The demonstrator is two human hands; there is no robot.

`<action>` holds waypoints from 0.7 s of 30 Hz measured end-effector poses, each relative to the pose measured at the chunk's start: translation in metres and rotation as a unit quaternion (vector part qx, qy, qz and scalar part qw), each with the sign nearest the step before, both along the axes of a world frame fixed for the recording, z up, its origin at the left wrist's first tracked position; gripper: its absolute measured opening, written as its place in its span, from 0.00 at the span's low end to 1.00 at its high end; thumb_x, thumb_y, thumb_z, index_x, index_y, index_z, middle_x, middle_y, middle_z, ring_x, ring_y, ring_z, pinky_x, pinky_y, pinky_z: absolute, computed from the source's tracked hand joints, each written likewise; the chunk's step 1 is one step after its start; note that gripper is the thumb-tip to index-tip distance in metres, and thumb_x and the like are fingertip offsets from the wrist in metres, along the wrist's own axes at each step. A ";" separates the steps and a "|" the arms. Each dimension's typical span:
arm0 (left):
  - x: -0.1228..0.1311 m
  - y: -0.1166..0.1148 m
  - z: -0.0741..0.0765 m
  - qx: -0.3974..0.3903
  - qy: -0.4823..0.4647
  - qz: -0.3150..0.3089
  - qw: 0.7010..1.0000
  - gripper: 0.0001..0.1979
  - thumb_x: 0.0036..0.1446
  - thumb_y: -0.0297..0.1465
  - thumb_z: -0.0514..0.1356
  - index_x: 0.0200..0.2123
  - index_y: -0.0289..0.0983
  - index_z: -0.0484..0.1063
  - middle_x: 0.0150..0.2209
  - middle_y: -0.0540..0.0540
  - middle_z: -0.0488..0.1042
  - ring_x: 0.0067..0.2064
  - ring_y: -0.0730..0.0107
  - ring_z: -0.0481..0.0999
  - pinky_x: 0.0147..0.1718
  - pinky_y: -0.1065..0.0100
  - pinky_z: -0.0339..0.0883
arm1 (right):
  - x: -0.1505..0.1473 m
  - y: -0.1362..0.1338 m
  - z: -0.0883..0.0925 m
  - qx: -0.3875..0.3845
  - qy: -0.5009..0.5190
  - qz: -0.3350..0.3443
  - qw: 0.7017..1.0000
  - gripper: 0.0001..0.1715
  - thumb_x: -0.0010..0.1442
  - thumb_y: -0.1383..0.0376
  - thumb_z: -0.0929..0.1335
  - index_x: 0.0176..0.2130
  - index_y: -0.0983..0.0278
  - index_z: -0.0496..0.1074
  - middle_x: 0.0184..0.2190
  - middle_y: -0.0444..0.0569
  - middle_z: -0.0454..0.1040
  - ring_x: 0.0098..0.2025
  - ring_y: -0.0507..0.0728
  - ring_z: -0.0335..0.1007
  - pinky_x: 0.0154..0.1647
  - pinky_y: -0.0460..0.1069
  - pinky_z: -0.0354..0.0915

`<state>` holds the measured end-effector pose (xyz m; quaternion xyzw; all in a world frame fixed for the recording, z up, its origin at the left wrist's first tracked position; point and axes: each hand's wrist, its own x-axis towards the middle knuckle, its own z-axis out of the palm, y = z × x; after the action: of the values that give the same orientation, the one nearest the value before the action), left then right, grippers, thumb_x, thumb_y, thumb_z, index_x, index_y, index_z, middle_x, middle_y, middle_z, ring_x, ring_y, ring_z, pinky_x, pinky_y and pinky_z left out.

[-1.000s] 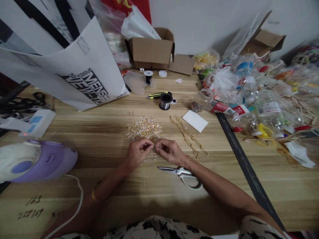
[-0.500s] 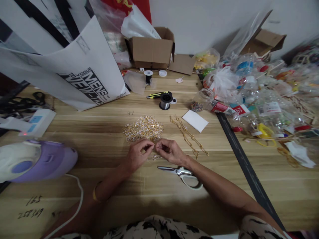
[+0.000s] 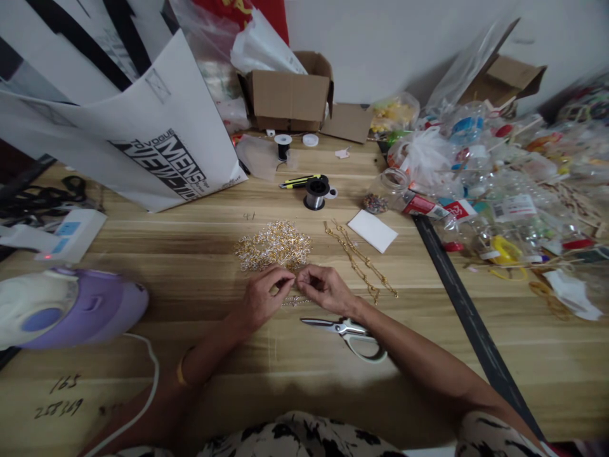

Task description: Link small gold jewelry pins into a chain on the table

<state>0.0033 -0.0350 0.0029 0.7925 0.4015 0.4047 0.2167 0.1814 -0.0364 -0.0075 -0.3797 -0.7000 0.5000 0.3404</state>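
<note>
My left hand (image 3: 267,293) and my right hand (image 3: 327,289) meet almost tip to tip at the middle of the table, each with thumb and forefinger pinched. Whatever sits between the fingertips is too small to make out. Just beyond them lies a heap of gold and silver chain links (image 3: 273,244). A short piece of chain (image 3: 295,300) rests on the wood below the fingertips. Two gold chains (image 3: 364,260) are laid out to the right of my right hand. White-handled scissors (image 3: 352,336) lie under my right wrist, blades pointing left.
Beyond the heap are a wire spool (image 3: 316,193), a yellow-black cutter knife (image 3: 301,182) and a dark thread spool (image 3: 283,149). A white pad (image 3: 372,231) and a jar of beads (image 3: 392,187) stand right, before piled plastic bottles (image 3: 504,184). A purple appliance (image 3: 95,308) is at left.
Hardly anything differs. Both hands keep their pinch at the same spot, with only a very slight shift of the fingers.
</note>
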 end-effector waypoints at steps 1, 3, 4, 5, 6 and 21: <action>0.000 0.000 0.000 0.001 -0.001 0.000 1.000 0.06 0.54 0.24 0.56 0.29 0.36 0.72 0.27 0.47 0.75 0.30 0.73 0.73 0.31 0.72 0.67 | 0.000 0.000 0.000 -0.001 -0.001 -0.001 1.000 0.07 0.58 0.64 0.64 0.32 0.67 0.66 0.22 0.41 0.61 0.24 0.47 0.53 0.23 0.42 0.52; 0.000 0.000 -0.001 0.005 -0.005 -0.002 1.000 0.06 0.54 0.23 0.56 0.29 0.35 0.72 0.27 0.46 0.75 0.30 0.73 0.73 0.31 0.72 0.66 | 0.000 0.000 0.000 -0.002 -0.001 -0.001 1.000 0.06 0.58 0.65 0.64 0.32 0.67 0.66 0.23 0.42 0.61 0.24 0.47 0.54 0.24 0.42 0.53; 0.000 0.000 -0.001 0.007 -0.006 -0.003 1.000 0.06 0.54 0.23 0.56 0.29 0.35 0.72 0.27 0.46 0.75 0.30 0.73 0.73 0.32 0.72 0.66 | 0.000 0.000 0.000 -0.002 0.001 -0.001 1.000 0.06 0.58 0.65 0.64 0.32 0.67 0.66 0.23 0.42 0.61 0.24 0.47 0.54 0.24 0.42 0.53; 0.000 0.000 -0.001 0.011 -0.007 -0.004 1.000 0.06 0.54 0.23 0.56 0.29 0.35 0.72 0.27 0.46 0.75 0.30 0.72 0.73 0.32 0.72 0.66 | 0.000 0.000 0.000 -0.002 0.004 0.000 1.000 0.06 0.58 0.65 0.64 0.32 0.67 0.66 0.23 0.42 0.62 0.24 0.47 0.54 0.24 0.42 0.53; 0.000 0.000 0.000 0.014 -0.007 -0.006 1.000 0.06 0.54 0.22 0.56 0.29 0.35 0.72 0.27 0.46 0.75 0.30 0.72 0.73 0.32 0.72 0.66 | 0.000 0.000 0.001 -0.003 0.006 0.001 1.000 0.05 0.57 0.66 0.64 0.32 0.67 0.66 0.23 0.42 0.62 0.24 0.47 0.54 0.24 0.42 0.52; 0.001 -0.001 0.002 -0.075 -0.016 -0.003 0.997 0.05 0.52 0.24 0.57 0.29 0.35 0.72 0.27 0.47 0.75 0.29 0.72 0.73 0.30 0.72 0.66 | -0.002 0.001 0.000 0.004 0.003 -0.018 1.000 0.07 0.57 0.65 0.64 0.31 0.67 0.66 0.22 0.42 0.62 0.23 0.47 0.55 0.22 0.42 0.52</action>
<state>0.0042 -0.0358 0.0045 0.7688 0.4248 0.3852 0.2830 0.1796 -0.0355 -0.0071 -0.3895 -0.6940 0.4922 0.3526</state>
